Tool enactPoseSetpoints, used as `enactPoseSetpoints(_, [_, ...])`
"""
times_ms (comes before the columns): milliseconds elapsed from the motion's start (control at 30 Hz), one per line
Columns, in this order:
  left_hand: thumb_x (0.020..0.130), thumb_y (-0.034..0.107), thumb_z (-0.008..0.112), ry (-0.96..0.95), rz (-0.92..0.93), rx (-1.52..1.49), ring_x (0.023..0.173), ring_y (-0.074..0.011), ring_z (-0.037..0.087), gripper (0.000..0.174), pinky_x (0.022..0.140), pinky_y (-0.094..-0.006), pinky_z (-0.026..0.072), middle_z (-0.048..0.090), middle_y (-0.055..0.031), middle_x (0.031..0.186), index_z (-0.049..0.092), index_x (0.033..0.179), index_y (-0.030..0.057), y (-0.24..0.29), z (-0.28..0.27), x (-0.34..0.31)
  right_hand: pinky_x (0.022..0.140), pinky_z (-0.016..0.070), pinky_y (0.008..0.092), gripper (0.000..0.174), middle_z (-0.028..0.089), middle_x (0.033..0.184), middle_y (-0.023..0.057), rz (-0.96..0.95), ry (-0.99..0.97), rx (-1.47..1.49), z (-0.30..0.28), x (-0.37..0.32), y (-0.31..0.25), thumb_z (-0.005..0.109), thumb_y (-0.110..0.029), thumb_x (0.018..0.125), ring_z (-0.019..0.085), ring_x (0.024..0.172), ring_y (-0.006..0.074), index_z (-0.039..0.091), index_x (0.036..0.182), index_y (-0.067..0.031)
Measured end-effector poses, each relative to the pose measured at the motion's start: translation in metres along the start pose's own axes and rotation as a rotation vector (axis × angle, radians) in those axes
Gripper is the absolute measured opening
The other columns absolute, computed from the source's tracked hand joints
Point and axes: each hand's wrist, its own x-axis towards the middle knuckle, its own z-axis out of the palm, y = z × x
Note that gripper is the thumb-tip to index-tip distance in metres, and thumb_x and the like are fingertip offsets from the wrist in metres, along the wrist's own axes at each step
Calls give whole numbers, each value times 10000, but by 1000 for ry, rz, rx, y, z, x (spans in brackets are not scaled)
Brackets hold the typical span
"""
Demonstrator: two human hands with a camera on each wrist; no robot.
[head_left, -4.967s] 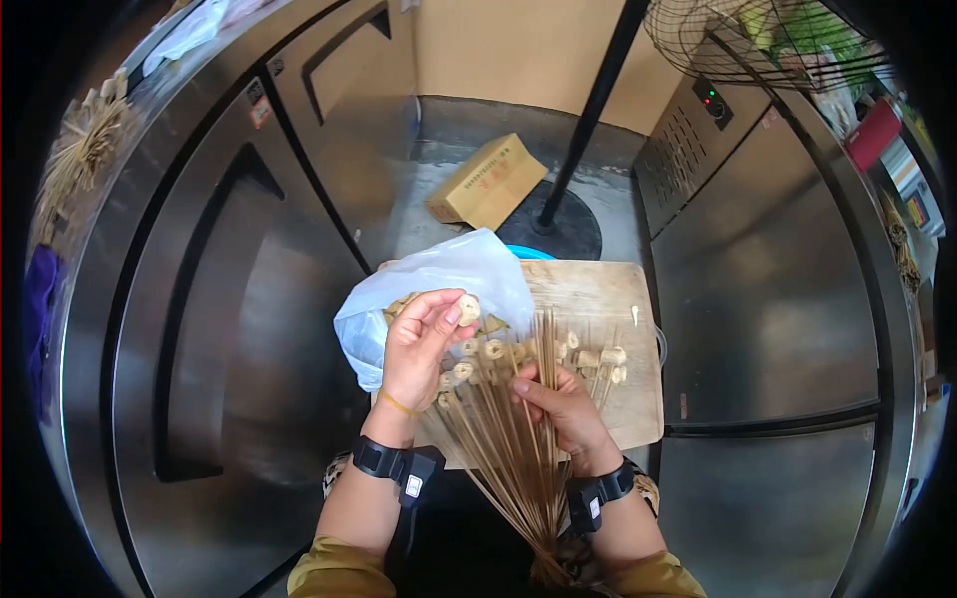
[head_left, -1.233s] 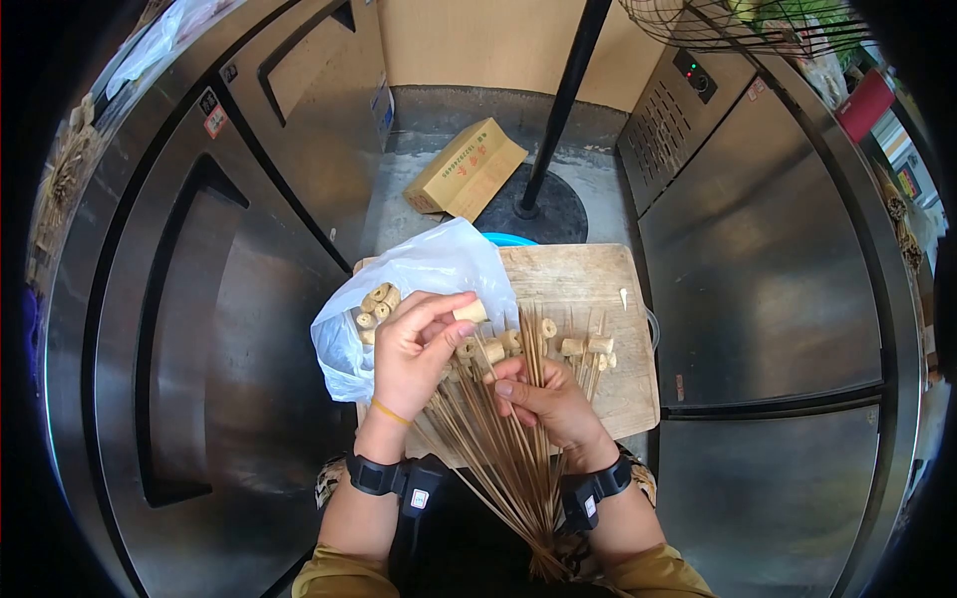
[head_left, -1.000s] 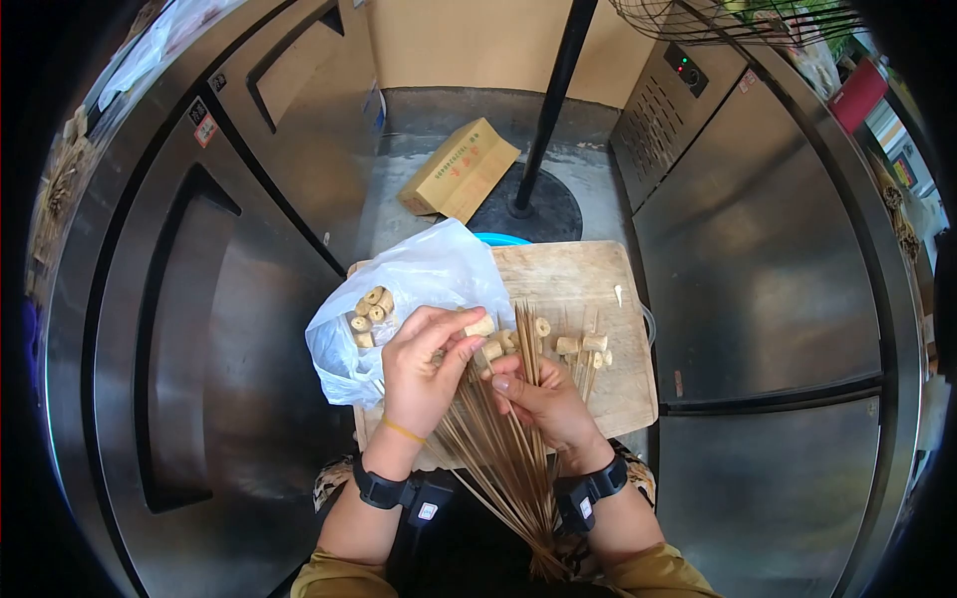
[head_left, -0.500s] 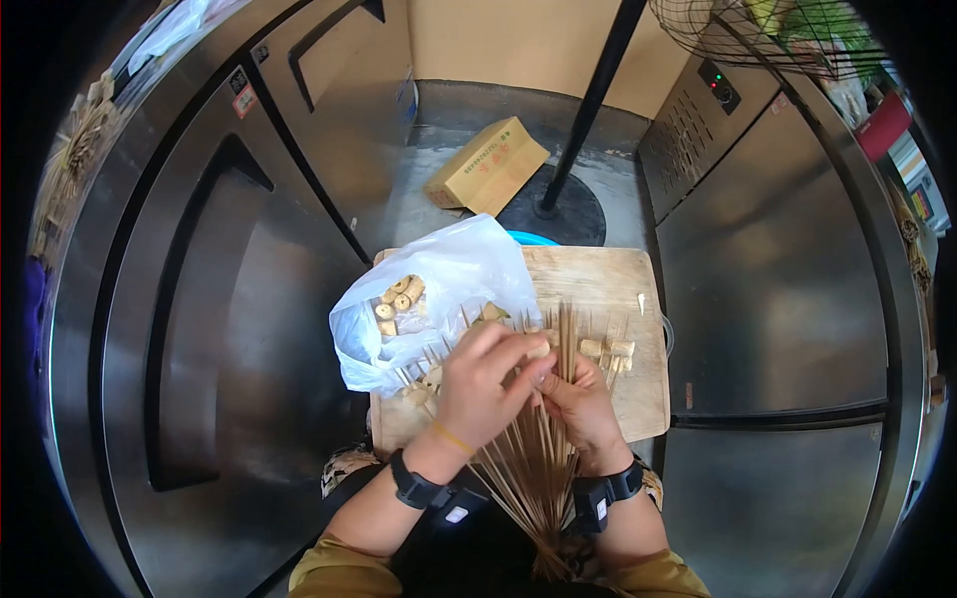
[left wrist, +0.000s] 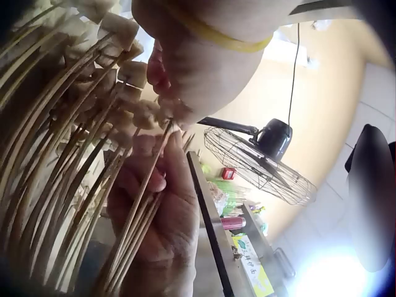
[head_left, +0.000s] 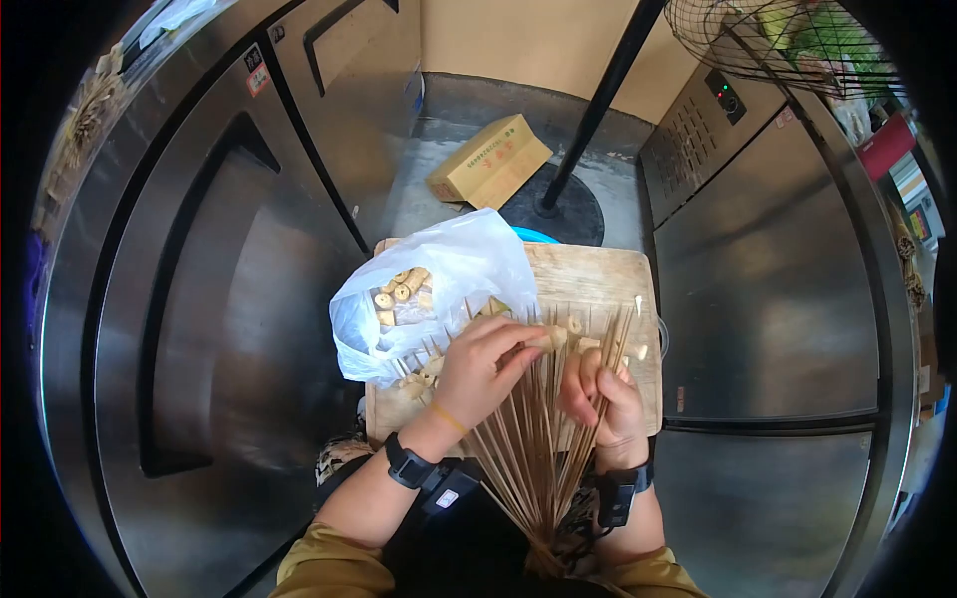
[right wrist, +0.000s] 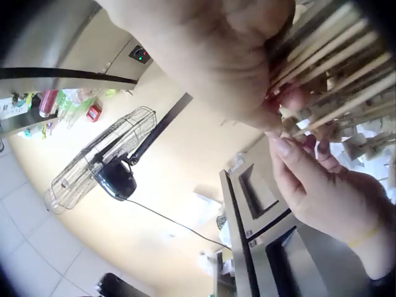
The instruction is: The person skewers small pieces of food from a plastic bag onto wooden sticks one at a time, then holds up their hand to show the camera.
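In the head view my left hand pinches a pale, short food roll between thumb and fingers, at the upper ends of the fanned skewers. My right hand grips a small bundle of bamboo skewers, their points upward, a little right of the left hand. Many more skewers spread below both hands, gathered at the lap, with pale rolls threaded near their tops. The left wrist view has the right hand curled round several skewers, close under the left fingers. Threaded rolls crowd beside them.
An open plastic bag holds loose rolls on the wooden board. Steel cabinets flank both sides. Behind the board stand a cardboard box and a black pole on a round base; a wire fan cage hangs above right.
My left hand has brought a roll rightward from beside the bag to the skewer tops. Half a second ago both hands met there; the right hand has since shifted right with its bundle.
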Motion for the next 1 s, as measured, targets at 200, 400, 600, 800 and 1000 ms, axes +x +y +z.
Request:
enactPoseSetpoints(200, [829, 92, 625, 36, -78, -136, 661, -209, 573, 82, 620, -320, 463, 613, -60, 778, 665, 881, 43, 1, -13, 6, 668, 458, 299, 264, 570, 923, 130, 164, -109, 116, 2, 7, 25, 609, -296, 865, 567, 770, 162, 556, 798, -46])
enactPoseSetpoints(400, [827, 102, 592, 281, -407, 166, 678, -251, 585, 89, 628, -335, 464, 607, -104, 764, 631, 824, 23, -57, -70, 1, 938, 452, 410, 221, 562, 1115, 199, 183, 38, -2, 7, 15, 22, 600, -250, 876, 575, 1045, 286, 568, 833, -36])
enactPoseSetpoints(600, [778, 161, 632, 25, -496, 880, 899, -321, 604, 218, 808, -418, 481, 636, -137, 942, 623, 960, 43, -95, -87, -14, 955, 452, 407, 133, 562, 1141, 205, 169, -3, 30, 3, 14, 23, 526, -168, 922, 578, 1059, 295, 557, 886, -44])
enactPoseSetpoints(800, [727, 245, 701, -222, -836, 864, 974, -324, 601, 401, 843, -413, 472, 638, -174, 1016, 587, 1033, 12, -74, -81, 0, 974, 442, 405, 109, 563, 1148, 203, 158, -46, 87, 2, 14, 21, 486, -125, 940, 565, 1088, 290, 543, 894, -45])
enactPoseSetpoints(1000, [727, 230, 691, -130, -699, 871, 927, -318, 614, 363, 796, -397, 484, 653, -155, 937, 591, 1034, 63, -82, -77, -4, 988, 426, 406, 137, 571, 1127, 182, 176, -6, 59, 8, 13, 18, 499, -138, 933, 565, 1080, 273, 557, 852, -44])
